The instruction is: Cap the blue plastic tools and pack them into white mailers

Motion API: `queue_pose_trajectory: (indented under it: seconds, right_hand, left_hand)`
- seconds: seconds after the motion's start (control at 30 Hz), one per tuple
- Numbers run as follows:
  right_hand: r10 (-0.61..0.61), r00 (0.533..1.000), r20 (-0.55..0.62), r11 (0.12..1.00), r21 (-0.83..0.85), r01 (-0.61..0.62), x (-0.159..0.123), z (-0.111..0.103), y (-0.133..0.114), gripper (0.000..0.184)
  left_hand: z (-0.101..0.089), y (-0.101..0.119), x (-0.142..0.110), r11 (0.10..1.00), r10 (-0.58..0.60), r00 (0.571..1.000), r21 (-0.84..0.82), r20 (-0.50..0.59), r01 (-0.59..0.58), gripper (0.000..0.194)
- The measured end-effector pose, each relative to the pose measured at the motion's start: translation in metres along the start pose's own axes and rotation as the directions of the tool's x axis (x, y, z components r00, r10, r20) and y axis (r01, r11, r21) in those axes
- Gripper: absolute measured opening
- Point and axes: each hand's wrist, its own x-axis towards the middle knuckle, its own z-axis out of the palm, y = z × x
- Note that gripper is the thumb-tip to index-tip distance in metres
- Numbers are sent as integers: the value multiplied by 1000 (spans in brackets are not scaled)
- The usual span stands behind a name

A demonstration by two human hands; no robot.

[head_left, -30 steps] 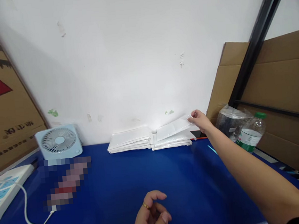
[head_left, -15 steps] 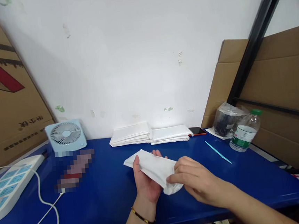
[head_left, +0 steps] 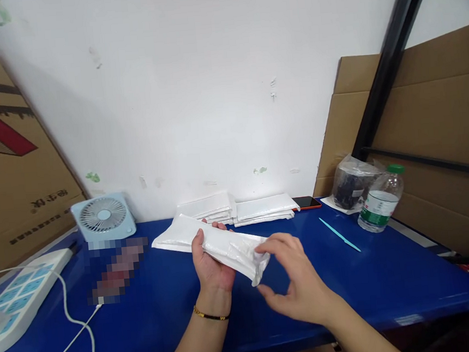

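My left hand (head_left: 213, 260) is closed around the middle of a long, glossy white packet (head_left: 219, 243), thumb on top and fingers behind it. The packet is raised over the desk and slants down to the right. Its flat flared end points left, and its right end is crumpled. My right hand (head_left: 295, 280) is at that crumpled end, with thumb and fingers spread apart. The fingertips touch the packet's top, and the thumb is by its lower corner. Behind are a left stack of white packets (head_left: 206, 206) and a right stack of white packets (head_left: 264, 209).
On the blue desk (head_left: 149, 326) stand a light-blue fan (head_left: 104, 215) and a white power strip (head_left: 23, 293) with cables. A phone (head_left: 306, 202) lies by the wall. To the right are a turquoise stick (head_left: 340, 235), a water bottle (head_left: 380, 201) and a plastic-wrapped dark object (head_left: 348, 185).
The packet has moved left and turned, so more of its length and its glossy side now show. My right hand's thumb and fingers have spread apart at its end.
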Motion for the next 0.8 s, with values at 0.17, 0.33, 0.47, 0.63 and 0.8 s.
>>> queue_pose_trajectory:
  seconds: [0.17, 0.33, 0.47, 0.63, 0.8]
  right_hand:
    - [57, 967, 247, 995, -96, -35, 13, 3, -13, 18]
    - [114, 963, 243, 993, -61, -103, 9, 3, -3, 13]
    - [43, 967, 251, 999, -7, -43, 9, 5, 4, 12]
    - [-218, 975, 41, 976, 4, 219, 4, 8, 14, 12]
    - [-309, 945, -110, 944, 86, 319, -12, 19, 25, 15]
  left_hand:
    - [-4, -5, -1, 1000, -6, 998, 25, 63, 5, 20]
    - [-7, -6, 0, 999, -9, 998, 45, 62, 6, 20]
    - [-9, -4, 4, 999, -29, 998, 42, 49, 27, 19]
    - [-13, 2, 12, 997, -81, 995, 14, -51, 82, 17]
    - [-9, 11, 15, 999, -49, 997, 13, -60, 50, 20]
